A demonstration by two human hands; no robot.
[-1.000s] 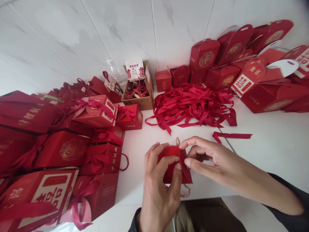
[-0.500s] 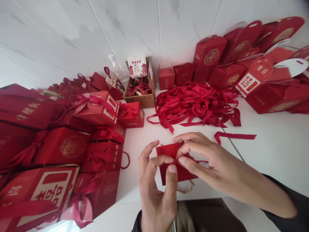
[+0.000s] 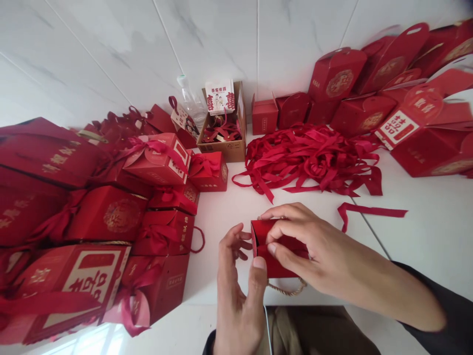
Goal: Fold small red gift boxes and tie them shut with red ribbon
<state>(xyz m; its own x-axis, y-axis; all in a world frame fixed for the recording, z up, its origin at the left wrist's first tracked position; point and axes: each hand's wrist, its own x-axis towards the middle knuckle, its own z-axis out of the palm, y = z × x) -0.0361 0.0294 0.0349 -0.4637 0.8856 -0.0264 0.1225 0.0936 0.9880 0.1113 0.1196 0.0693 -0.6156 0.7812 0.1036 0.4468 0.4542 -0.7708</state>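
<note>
A small red gift box (image 3: 284, 268) lies on the white table in front of me, with a twisted gold cord handle (image 3: 290, 291) at its near side. My right hand (image 3: 299, 241) reaches over the box from the right. Its thumb and index finger pinch at the top near the left end, and the other fingers rest along the far edge. A dark gap shows beside the pinched flap. My left hand (image 3: 240, 286) is open at the box's left end, fingers spread, thumb by the near corner. My right hand hides much of the top.
Loose red ribbons (image 3: 314, 160) are heaped beyond the box, and a single ribbon (image 3: 373, 211) lies at right. Ribbon-tied red boxes (image 3: 107, 214) are stacked at left. More red boxes (image 3: 338, 79) line the wall at right. A cardboard box (image 3: 223, 150) stands behind, beside a clear bottle (image 3: 188, 96).
My left fingers have moved off the box's top to its left end and spread. My right hand has stayed over the box. The whole view has shifted slightly.
</note>
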